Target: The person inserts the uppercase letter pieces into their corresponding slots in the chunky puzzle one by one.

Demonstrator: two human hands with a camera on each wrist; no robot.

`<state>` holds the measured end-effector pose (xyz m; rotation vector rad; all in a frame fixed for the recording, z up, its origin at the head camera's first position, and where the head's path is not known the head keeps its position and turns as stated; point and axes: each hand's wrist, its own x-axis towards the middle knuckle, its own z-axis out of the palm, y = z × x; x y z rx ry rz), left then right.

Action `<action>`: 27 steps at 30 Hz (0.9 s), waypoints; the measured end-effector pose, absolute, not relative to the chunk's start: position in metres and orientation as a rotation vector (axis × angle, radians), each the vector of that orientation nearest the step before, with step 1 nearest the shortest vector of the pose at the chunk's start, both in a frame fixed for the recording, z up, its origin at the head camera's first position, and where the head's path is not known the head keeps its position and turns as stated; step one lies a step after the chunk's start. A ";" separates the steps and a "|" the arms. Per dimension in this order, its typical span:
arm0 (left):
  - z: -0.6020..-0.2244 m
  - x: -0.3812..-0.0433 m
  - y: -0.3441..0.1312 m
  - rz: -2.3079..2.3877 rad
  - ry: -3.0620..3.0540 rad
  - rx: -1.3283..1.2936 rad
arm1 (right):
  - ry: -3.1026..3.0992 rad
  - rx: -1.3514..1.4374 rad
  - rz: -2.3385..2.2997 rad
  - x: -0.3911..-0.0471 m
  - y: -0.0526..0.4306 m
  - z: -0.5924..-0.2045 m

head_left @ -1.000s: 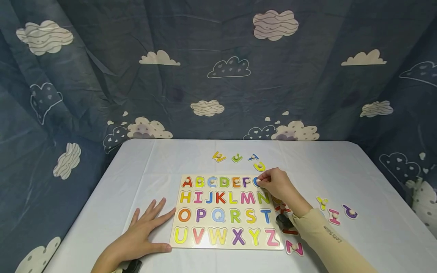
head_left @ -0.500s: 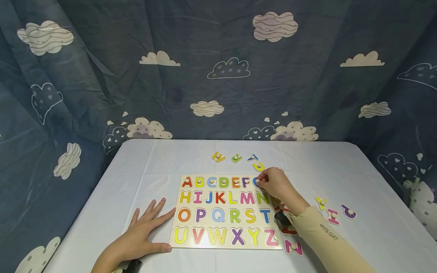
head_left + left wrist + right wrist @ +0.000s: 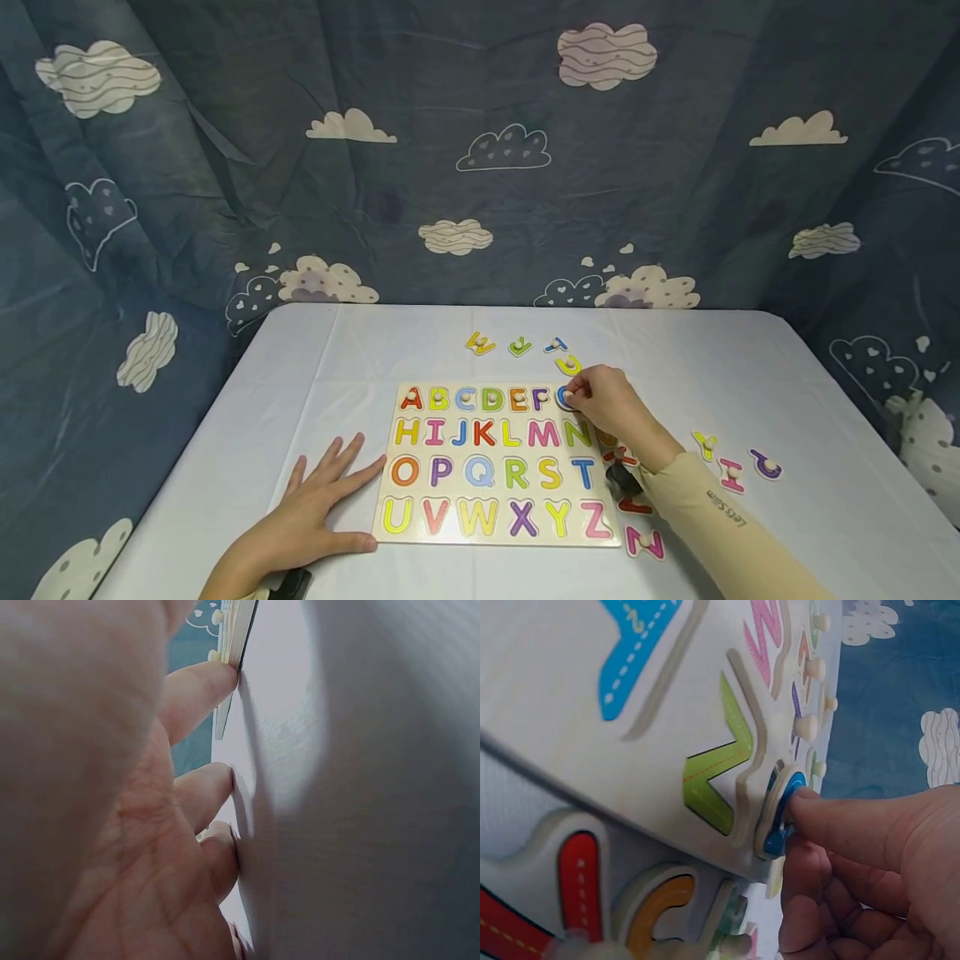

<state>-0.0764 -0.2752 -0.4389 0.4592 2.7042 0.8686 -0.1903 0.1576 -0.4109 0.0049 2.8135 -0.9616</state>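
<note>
While pinching a blue, pale-edged wooden letter piece (image 3: 776, 838) between thumb and fingers of the right hand (image 3: 615, 408), holds that piece at the last place in the top row of a cream, rectangular wooden alphabet board (image 3: 459, 475), just beside a purple, knobbed wooden letter F (image 3: 539, 400). Seen from the right wrist, appears tilted rather than flat; cannot tell the depth of fit, with fingertips covering part of the letter. If pressed down at this angle or slightly turned, may catch on the cut edge and sit crooked, or slip from the pinch. On the left, spreads the fingers of the left hand (image 3: 311, 512) over a white tablecloth (image 3: 330, 358), gripping nothing, with forefinger and thumb touching the board's left edge. With steadying from that side only, could let the board pivot under a hard push at the opposite corner. Near the right knuckles, could also nudge a yellow, curved wooden letter piece (image 3: 568, 367). Under a cream fabric sleeve (image 3: 742, 542), might drag a red wooden letter piece (image 3: 637, 507) through low movement of the black wrist-worn device (image 3: 621, 482).
</note>
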 end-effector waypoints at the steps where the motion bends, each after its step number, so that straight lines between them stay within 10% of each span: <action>1: -0.439 -0.076 -0.275 0.868 2.703 0.460 | 2.814 0.004 -0.951 -0.191 0.157 -0.411; 27: -0.436 -0.076 -0.273 0.872 2.690 0.444 | 2.818 -0.040 -0.950 -0.182 0.175 -0.396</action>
